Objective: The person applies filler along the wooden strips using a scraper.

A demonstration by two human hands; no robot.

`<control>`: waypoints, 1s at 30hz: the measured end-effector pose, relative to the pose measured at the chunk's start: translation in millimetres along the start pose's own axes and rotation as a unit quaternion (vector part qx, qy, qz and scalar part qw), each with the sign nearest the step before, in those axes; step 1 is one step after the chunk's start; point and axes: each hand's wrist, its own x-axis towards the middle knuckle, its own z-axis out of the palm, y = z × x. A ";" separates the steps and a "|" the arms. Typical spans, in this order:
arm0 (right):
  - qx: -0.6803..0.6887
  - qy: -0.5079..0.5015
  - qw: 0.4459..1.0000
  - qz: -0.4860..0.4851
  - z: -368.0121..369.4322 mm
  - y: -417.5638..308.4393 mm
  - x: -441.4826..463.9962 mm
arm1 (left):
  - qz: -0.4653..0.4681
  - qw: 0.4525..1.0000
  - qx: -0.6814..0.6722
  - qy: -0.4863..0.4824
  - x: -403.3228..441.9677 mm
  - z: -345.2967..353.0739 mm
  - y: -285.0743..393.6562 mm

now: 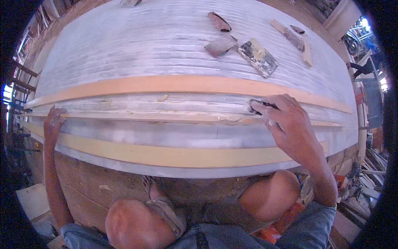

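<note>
A long thin wooden strip [166,119] with pale filler smeared along it runs across the white board [124,50]. My left hand [53,119] is closed around the strip near its left end. My right hand [286,120] grips a small dark applicator [256,106], dusted white, against the right part of the strip; what exactly it is cannot be made out. An orange-toned plank [174,84] lies behind the strip, and a yellowish plank [174,154] lies in front of it. A small blob of filler [162,98] sits just behind the strip.
Farther back on the board lie a paint-smeared square plate [258,58], curled sandpaper pieces [219,21] and a small wood block [306,53]. My knees are below the front edge. Scrap wood [375,176] is piled at the right.
</note>
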 end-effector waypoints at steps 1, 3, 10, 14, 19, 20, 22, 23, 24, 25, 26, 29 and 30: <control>-0.001 -0.001 1.000 0.001 3.0 -4.3 1.2 | 0.001 1.000 -0.002 -0.001 -0.5 0.0 1.2; -0.028 0.104 0.982 -0.157 14.8 -21.4 8.4 | 0.020 0.999 0.026 0.010 -1.5 -1.3 5.2; -0.057 0.084 0.971 -0.214 22.1 -27.6 16.1 | 0.019 1.000 0.021 -0.004 -0.3 -5.4 6.2; -0.068 0.074 0.978 -0.181 16.1 -10.4 1.7 | 0.022 0.999 0.019 -0.019 4.4 -1.3 -20.2; -0.053 0.080 0.981 -0.166 11.2 11.4 -12.8 | -0.011 1.000 -0.004 -0.014 2.6 -10.7 -2.2; -0.051 0.078 0.982 -0.164 9.8 16.3 -16.6 | 0.014 0.999 0.039 -0.030 3.4 -14.0 -1.3; -0.049 0.077 0.983 -0.157 7.1 25.6 -25.0 | 0.045 0.995 0.082 -0.046 5.0 -15.7 1.4; -0.056 0.071 0.985 -0.147 5.5 29.6 -29.3 | 0.011 0.997 0.064 -0.038 4.9 -15.6 2.8; -0.062 0.065 0.987 -0.137 4.1 34.0 -34.1 | -0.022 0.998 0.046 -0.030 4.5 -15.8 3.7; -0.061 0.067 0.987 -0.134 4.1 39.9 -39.3 | -0.018 0.998 0.047 -0.030 2.2 -17.8 5.4; -0.074 0.071 0.987 -0.126 3.2 44.8 -44.0 | -0.001 0.998 0.053 -0.026 1.4 -19.4 6.0; -0.081 0.062 0.991 -0.092 -0.2 59.8 -59.2 | 0.016 0.999 0.044 -0.011 0.0 -16.9 -15.6; -0.073 0.050 0.994 -0.071 -1.8 64.7 -63.5 | 0.012 0.999 0.032 0.002 1.3 -16.0 -10.2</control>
